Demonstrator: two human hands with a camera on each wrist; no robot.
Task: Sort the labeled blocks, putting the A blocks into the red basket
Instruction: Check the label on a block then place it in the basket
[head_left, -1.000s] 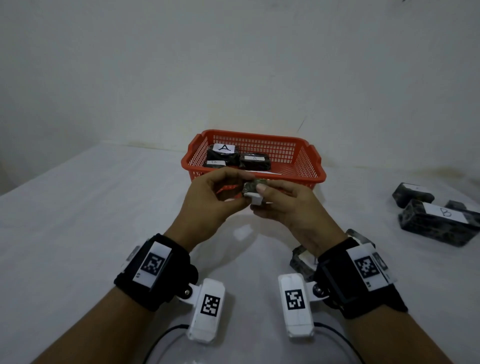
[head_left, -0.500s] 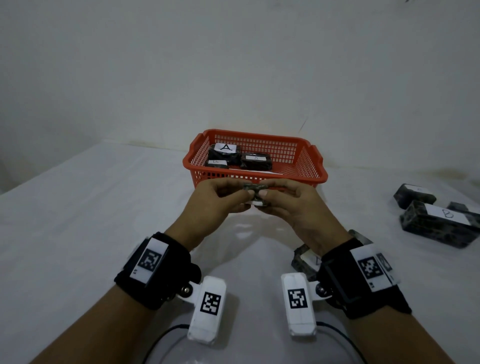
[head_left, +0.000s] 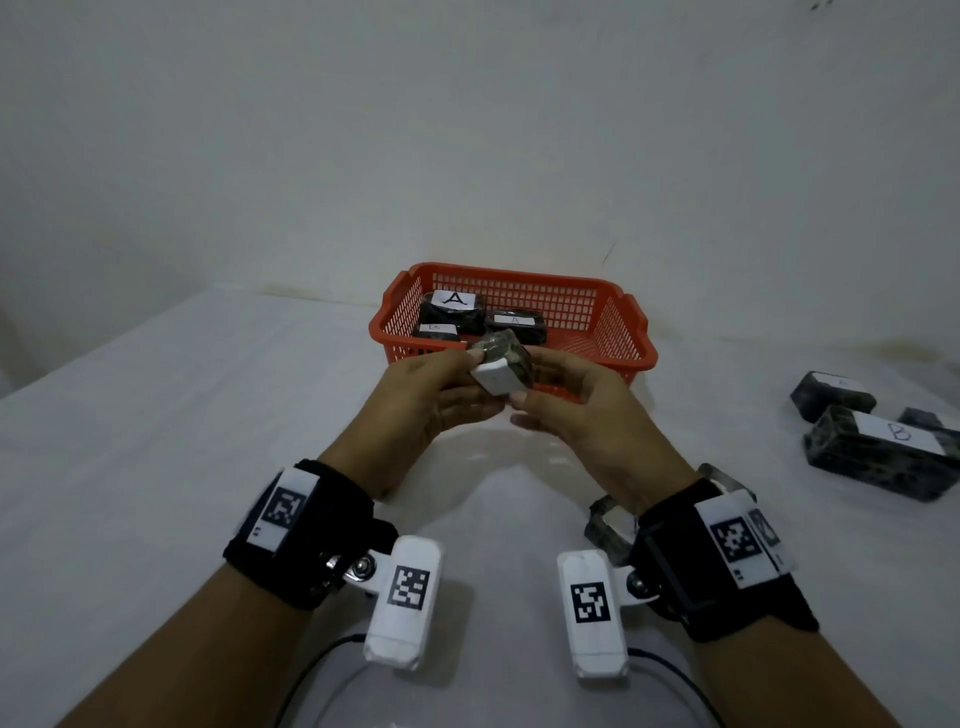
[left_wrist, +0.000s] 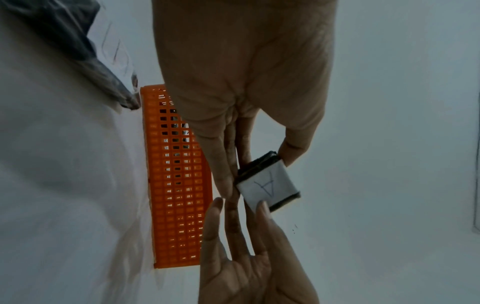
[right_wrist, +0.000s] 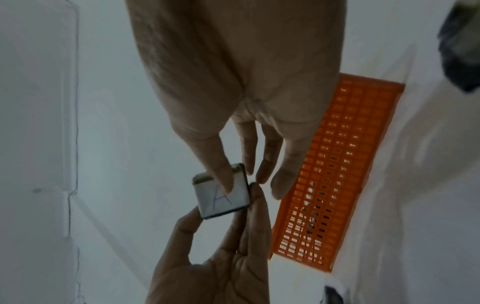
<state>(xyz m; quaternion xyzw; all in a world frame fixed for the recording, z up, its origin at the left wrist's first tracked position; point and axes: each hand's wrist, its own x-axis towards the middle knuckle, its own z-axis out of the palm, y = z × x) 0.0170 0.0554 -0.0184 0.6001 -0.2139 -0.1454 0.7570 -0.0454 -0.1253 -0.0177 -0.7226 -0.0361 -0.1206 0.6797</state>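
A small dark marbled block (head_left: 503, 362) hangs in the air just in front of the red basket (head_left: 519, 274). My left hand (head_left: 475, 374) pinches its left side and my right hand (head_left: 525, 385) holds its right side. The left wrist view shows the block's white label (left_wrist: 267, 187), marked A, between my left thumb and fingers (left_wrist: 224, 174). My right thumb (right_wrist: 222, 179) lies on that label in the right wrist view. Inside the basket lie three dark blocks, two of them (head_left: 453, 306) (head_left: 515, 326) showing A labels.
At the right of the white table sit dark blocks, the nearest (head_left: 883, 457) labelled B, another (head_left: 831, 396) behind it. One more marbled block (head_left: 605, 526) lies under my right wrist. A white wall rises behind the basket.
Both hands turned the small block between them, so its white label now tilts toward me. They also rose slightly closer to the basket's front wall.
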